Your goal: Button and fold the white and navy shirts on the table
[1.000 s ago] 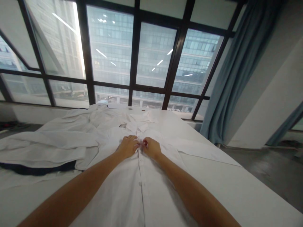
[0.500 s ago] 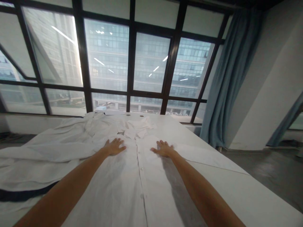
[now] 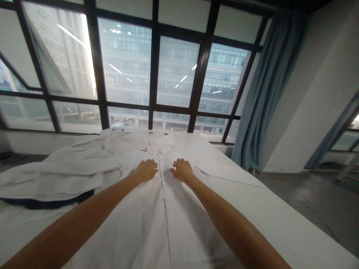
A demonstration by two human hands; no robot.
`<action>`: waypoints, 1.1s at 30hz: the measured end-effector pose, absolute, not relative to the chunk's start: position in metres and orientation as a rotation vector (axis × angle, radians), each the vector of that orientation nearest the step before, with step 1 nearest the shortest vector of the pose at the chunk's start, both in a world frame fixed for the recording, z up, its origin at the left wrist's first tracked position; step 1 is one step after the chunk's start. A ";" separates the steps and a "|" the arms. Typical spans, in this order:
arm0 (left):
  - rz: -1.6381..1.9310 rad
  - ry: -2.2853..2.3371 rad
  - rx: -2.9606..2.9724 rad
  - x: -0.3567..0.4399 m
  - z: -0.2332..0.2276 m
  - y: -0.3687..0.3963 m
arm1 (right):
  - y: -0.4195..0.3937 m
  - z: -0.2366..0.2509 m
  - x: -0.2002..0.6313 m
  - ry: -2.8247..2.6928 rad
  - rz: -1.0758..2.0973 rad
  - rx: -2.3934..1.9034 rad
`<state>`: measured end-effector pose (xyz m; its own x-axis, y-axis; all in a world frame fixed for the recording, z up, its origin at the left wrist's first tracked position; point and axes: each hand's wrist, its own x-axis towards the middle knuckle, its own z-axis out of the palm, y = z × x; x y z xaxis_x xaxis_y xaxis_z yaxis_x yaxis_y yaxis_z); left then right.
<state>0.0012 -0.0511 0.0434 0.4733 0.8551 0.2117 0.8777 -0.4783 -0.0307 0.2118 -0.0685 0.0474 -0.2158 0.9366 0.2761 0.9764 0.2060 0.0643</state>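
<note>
A white buttoned shirt (image 3: pixel 168 216) lies front up on the table, its collar end (image 3: pixel 162 145) away from me and its button strip running toward me. My left hand (image 3: pixel 147 170) is on the shirt just left of the strip, with fingers curled into the cloth. To the right of the strip, my right hand (image 3: pixel 182 170) has its fingers bent in the same way on the fabric. Folds run from both hands down the shirt. The fingertips are partly hidden.
More white garments (image 3: pixel 84 153) lie heaped on the left, with a dark navy band (image 3: pixel 50 201) among them. The white table (image 3: pixel 252 209) reaches to the right and back. Behind it stand framed windows (image 3: pixel 176 71) and a blue curtain (image 3: pixel 260 101).
Both hands have drawn closer together toward the button strip. Their fingers went from spread flat to curled, and the cloth between and below them has gathered into folds.
</note>
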 end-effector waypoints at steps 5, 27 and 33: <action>-0.397 -1.503 -2.906 0.011 0.044 -0.145 | -0.142 0.057 0.189 -2.389 0.104 -1.732; -0.349 -1.968 -2.697 0.040 0.022 -0.165 | -0.169 0.034 0.182 -2.280 0.174 -1.841; -0.502 -2.036 -2.846 0.033 0.017 -0.154 | -0.157 0.025 0.198 -2.013 0.861 -1.591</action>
<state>0.0332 -0.1541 0.0171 0.3231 0.9464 -0.0006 0.8376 -0.2856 0.4657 0.1978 -0.1571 0.0253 -0.2478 0.9679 -0.0429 0.6998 0.1482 -0.6987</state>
